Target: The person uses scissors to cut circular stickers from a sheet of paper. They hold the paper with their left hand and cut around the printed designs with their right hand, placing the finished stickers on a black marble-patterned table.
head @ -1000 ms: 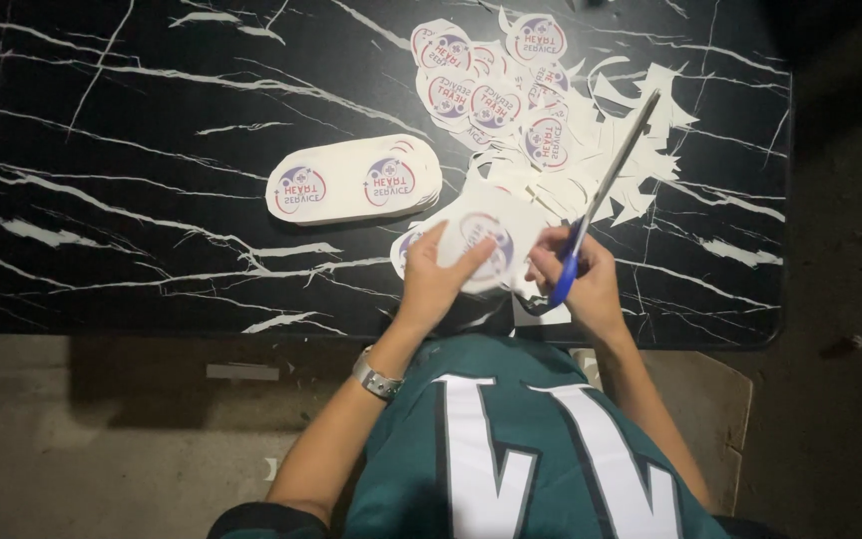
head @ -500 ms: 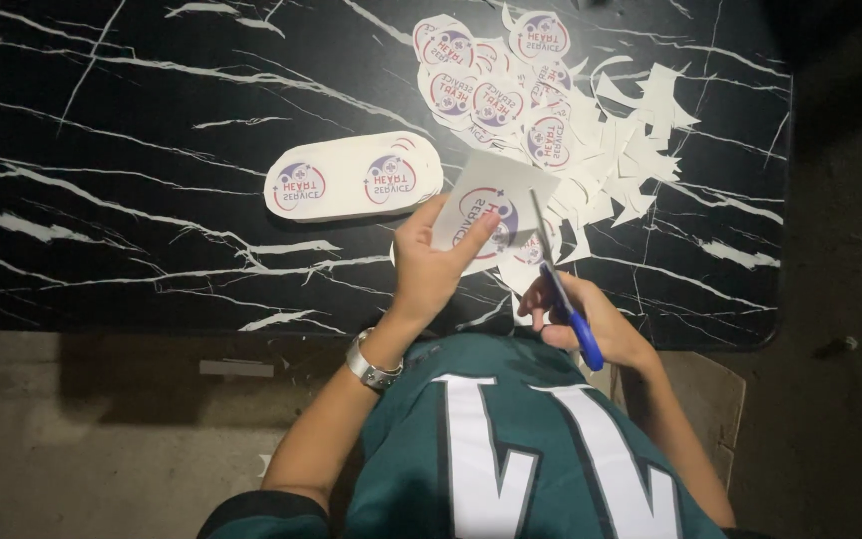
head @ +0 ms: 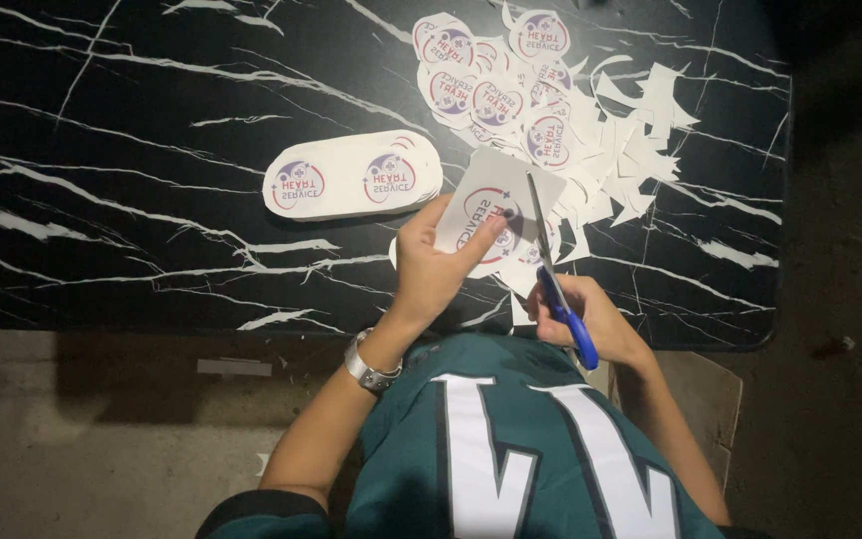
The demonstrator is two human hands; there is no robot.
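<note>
My left hand point(head: 429, 271) pinches a white paper sheet point(head: 496, 210) printed with a round red-and-blue emblem, thumb on top and fingers curled under it, holding it just above the black marbled desk point(head: 132, 220). My right hand point(head: 586, 317) is closed through the blue handles of a pair of scissors point(head: 551, 265), whose blades point up and away from me and lie across the right part of the sheet; I cannot tell how far apart the blades stand. To the left of the sheet lies a stack of oblong white cut-outs point(head: 353, 175), each showing two emblems side by side. Beyond the sheet, toward the far edge of the desk, sits a pile of round cut emblems point(head: 491, 70), and just right of them a scatter of white paper scraps point(head: 641, 130). A metal watch point(head: 366, 367) circles my left wrist, and my green jersey point(head: 531, 449) fills the lower view.
</note>
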